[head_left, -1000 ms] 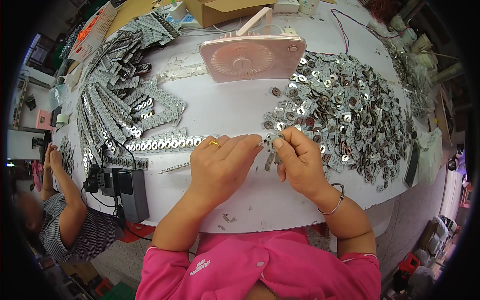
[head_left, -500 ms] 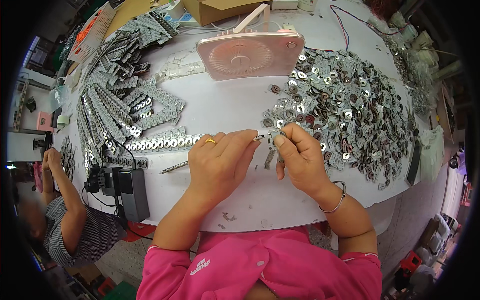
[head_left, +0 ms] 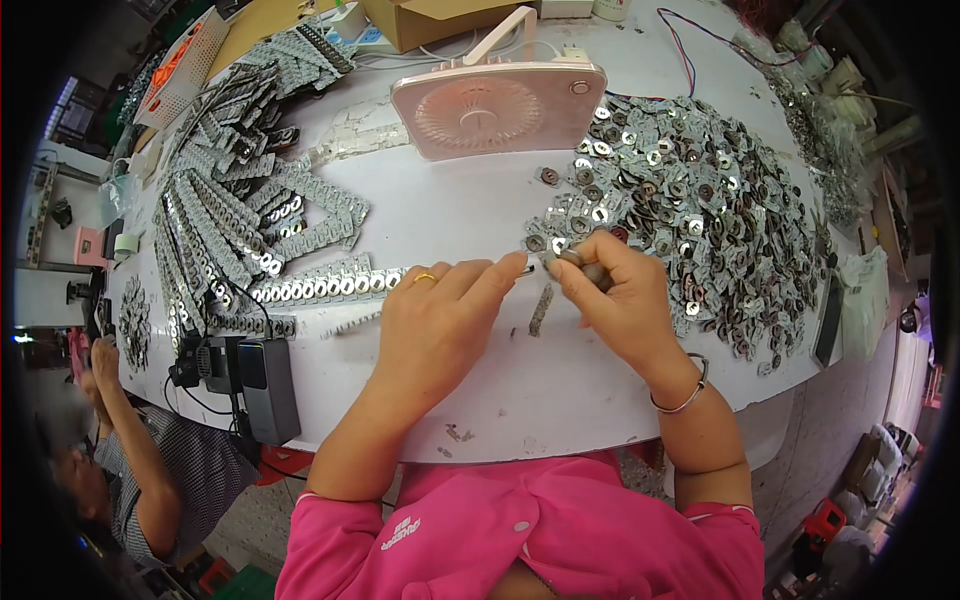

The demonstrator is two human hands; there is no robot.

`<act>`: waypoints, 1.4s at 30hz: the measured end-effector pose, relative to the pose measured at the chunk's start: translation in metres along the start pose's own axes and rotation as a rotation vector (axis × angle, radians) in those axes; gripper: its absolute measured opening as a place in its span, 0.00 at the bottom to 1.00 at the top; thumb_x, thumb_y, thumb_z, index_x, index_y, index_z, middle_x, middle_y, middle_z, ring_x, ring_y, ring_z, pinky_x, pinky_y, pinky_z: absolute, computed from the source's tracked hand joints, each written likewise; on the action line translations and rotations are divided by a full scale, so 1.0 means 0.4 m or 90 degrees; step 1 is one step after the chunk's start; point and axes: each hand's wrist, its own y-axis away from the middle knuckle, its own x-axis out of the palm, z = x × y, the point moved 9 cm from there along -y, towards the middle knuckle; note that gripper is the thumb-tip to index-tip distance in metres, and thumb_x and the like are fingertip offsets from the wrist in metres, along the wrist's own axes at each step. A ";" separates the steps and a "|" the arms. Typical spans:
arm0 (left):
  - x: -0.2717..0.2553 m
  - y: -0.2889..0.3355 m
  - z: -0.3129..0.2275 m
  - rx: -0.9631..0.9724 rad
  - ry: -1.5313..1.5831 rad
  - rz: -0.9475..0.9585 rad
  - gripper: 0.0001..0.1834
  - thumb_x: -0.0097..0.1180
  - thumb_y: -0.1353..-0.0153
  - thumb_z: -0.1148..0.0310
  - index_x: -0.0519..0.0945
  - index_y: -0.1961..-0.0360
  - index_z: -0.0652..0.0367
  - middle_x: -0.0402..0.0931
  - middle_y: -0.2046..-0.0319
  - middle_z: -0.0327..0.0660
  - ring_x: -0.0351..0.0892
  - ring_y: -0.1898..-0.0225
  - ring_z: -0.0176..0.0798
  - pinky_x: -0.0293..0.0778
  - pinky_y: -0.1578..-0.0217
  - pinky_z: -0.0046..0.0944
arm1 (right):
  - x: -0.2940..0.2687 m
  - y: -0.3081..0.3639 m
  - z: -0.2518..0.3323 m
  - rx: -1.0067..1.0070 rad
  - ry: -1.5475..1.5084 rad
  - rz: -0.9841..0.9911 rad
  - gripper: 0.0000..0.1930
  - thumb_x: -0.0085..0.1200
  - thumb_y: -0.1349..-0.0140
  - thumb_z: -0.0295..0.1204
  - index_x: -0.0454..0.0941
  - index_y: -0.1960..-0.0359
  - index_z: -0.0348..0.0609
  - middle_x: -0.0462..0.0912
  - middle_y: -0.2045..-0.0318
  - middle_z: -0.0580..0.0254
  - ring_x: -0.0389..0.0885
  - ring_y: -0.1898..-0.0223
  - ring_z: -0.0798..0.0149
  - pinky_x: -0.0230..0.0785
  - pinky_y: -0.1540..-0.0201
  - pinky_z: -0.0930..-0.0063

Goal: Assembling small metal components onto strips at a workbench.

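Note:
Near the middle of the table my left hand (head_left: 432,325) is closed around a narrow strip of small metal parts (head_left: 354,323). One end of it juts out blurred at the left of the hand, and a dark tip shows by the thumb. Just to the right, my right hand (head_left: 625,300) pinches a small metal piece (head_left: 549,260) close to that tip; its shape is mostly hidden by the fingers. Below the fingertips a short loose strip (head_left: 541,310) lies on the table. Behind my left hand runs a longer row of joined plates with round holes (head_left: 325,287).
A large heap of loose metal parts (head_left: 700,220) spreads at the right. Stacked finished-looking strips (head_left: 215,215) fan out at the left. A pink fan (head_left: 490,110) stands at the back, a dark grey box (head_left: 268,390) at the front left edge. Another person (head_left: 150,450) sits at far left.
My right hand has shifted slightly, its fingers curling more around the piece by the strip's tip. My left hand's strip has tilted a little. The other person's hands have moved lower.

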 end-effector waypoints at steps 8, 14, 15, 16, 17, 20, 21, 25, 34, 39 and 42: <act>0.026 0.021 0.059 -0.160 0.187 0.109 0.12 0.60 0.40 0.69 0.81 0.55 0.56 0.80 0.79 0.41 0.79 0.79 0.45 0.72 0.76 0.42 | 0.030 0.008 0.017 -0.004 -0.021 0.126 0.09 0.59 0.35 0.31 0.84 0.64 0.38 0.80 0.81 0.61 0.76 0.80 0.73 0.67 0.76 0.76; 0.047 0.046 0.056 -0.161 0.311 0.278 0.06 0.59 0.37 0.70 0.82 0.63 0.61 0.79 0.80 0.41 0.77 0.82 0.34 0.70 0.77 0.32 | 0.077 0.032 0.001 0.102 -0.087 0.325 0.10 0.58 0.34 0.33 0.84 0.66 0.38 0.80 0.82 0.66 0.77 0.79 0.79 0.67 0.77 0.81; 0.055 0.051 0.058 -0.155 0.331 0.294 0.06 0.58 0.37 0.70 0.82 0.64 0.61 0.79 0.80 0.41 0.76 0.82 0.34 0.69 0.78 0.32 | 0.089 0.038 -0.002 0.111 -0.103 0.339 0.11 0.57 0.33 0.33 0.83 0.67 0.38 0.80 0.81 0.66 0.78 0.79 0.79 0.68 0.77 0.81; 0.061 0.055 0.058 -0.149 0.352 0.309 0.06 0.58 0.36 0.69 0.82 0.64 0.61 0.79 0.80 0.41 0.76 0.82 0.33 0.69 0.78 0.32 | 0.100 0.044 -0.003 0.121 -0.119 0.353 0.11 0.57 0.32 0.33 0.83 0.67 0.38 0.80 0.81 0.67 0.78 0.78 0.79 0.68 0.77 0.82; 0.060 0.058 0.059 -0.164 0.413 0.314 0.06 0.58 0.36 0.69 0.82 0.64 0.61 0.79 0.80 0.40 0.76 0.82 0.33 0.68 0.79 0.32 | 0.107 0.049 0.000 0.133 -0.173 0.355 0.11 0.56 0.32 0.34 0.82 0.66 0.38 0.80 0.80 0.67 0.79 0.78 0.78 0.68 0.77 0.82; 0.042 0.048 0.051 -0.198 0.561 0.308 0.05 0.60 0.38 0.70 0.82 0.65 0.60 0.80 0.80 0.41 0.76 0.81 0.37 0.69 0.78 0.35 | 0.118 0.059 0.012 0.160 -0.317 0.361 0.12 0.53 0.30 0.35 0.80 0.64 0.38 0.79 0.78 0.68 0.79 0.78 0.77 0.67 0.78 0.83; 0.030 0.040 0.044 -0.204 0.585 0.291 0.05 0.61 0.39 0.70 0.82 0.65 0.60 0.80 0.79 0.41 0.77 0.80 0.42 0.71 0.77 0.38 | 0.123 0.059 0.014 0.163 -0.351 0.368 0.11 0.52 0.29 0.35 0.79 0.62 0.38 0.78 0.77 0.68 0.78 0.78 0.77 0.67 0.79 0.83; 0.008 0.017 0.030 -0.093 0.283 0.093 0.06 0.62 0.41 0.71 0.80 0.64 0.58 0.80 0.76 0.40 0.78 0.77 0.46 0.71 0.75 0.40 | 0.101 0.033 -0.015 0.182 -0.331 0.233 0.10 0.51 0.29 0.34 0.76 0.62 0.39 0.77 0.79 0.70 0.75 0.80 0.78 0.65 0.79 0.83; 0.003 0.010 0.000 -0.015 0.066 0.012 0.09 0.61 0.43 0.77 0.80 0.61 0.59 0.79 0.75 0.41 0.78 0.77 0.43 0.69 0.74 0.40 | 0.073 0.021 0.005 0.059 -0.162 0.138 0.10 0.52 0.31 0.32 0.75 0.67 0.39 0.76 0.81 0.71 0.70 0.82 0.81 0.63 0.80 0.82; -0.007 0.008 0.004 -0.011 0.072 -0.050 0.08 0.62 0.44 0.74 0.77 0.63 0.55 0.72 0.80 0.35 0.72 0.80 0.38 0.67 0.74 0.38 | 0.081 0.030 -0.008 0.112 -0.246 0.118 0.10 0.52 0.30 0.31 0.75 0.67 0.38 0.76 0.81 0.70 0.73 0.82 0.80 0.64 0.81 0.83; -0.002 0.008 -0.007 0.009 0.061 -0.015 0.11 0.62 0.44 0.77 0.78 0.59 0.58 0.77 0.76 0.38 0.76 0.77 0.40 0.68 0.73 0.39 | 0.084 0.032 -0.009 0.123 -0.258 0.104 0.10 0.52 0.30 0.31 0.75 0.67 0.37 0.76 0.81 0.70 0.73 0.82 0.80 0.65 0.81 0.82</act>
